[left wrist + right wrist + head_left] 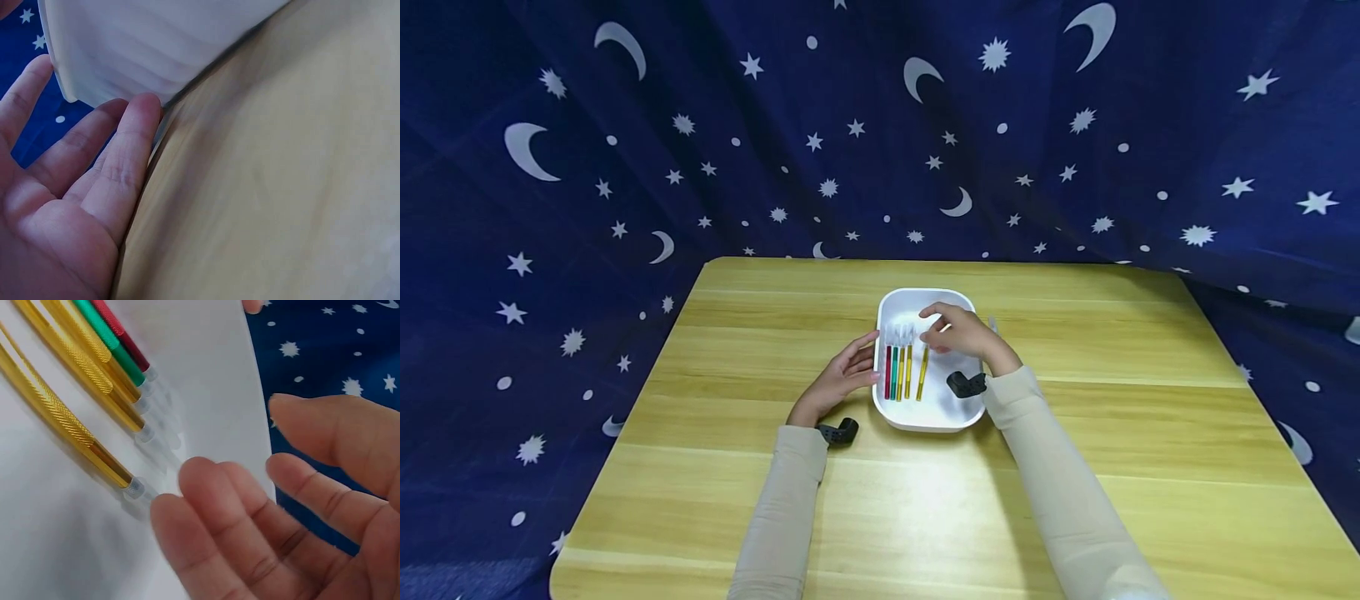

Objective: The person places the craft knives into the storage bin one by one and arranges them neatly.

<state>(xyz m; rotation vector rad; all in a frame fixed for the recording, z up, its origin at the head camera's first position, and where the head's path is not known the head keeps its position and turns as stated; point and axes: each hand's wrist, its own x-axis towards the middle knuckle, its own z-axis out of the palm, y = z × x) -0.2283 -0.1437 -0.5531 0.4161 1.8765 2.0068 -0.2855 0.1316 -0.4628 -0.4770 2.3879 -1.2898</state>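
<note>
A white tray (940, 417) holds several slim craft knives with knurled metal handles and clear caps. Along its left side lie a red knife (888, 372), a green knife (894, 372) and two gold ones, side by side. Slightly apart, to their right, is another gold knife (922, 375). My right hand (958, 332) hovers over the tray with loosely bent fingers; in the right wrist view its fingertips (172, 519) are right by that knife's clear cap (134, 489), pinching nothing. My left hand (842, 377) rests its extended fingers against the tray's left wall (144, 50).
The tray stands on a wooden table (737, 500). A small translucent tip (993, 324) shows just right of the tray, partly hidden by my right wrist. A dark blue curtain (865, 108) with moons and stars hangs behind the table.
</note>
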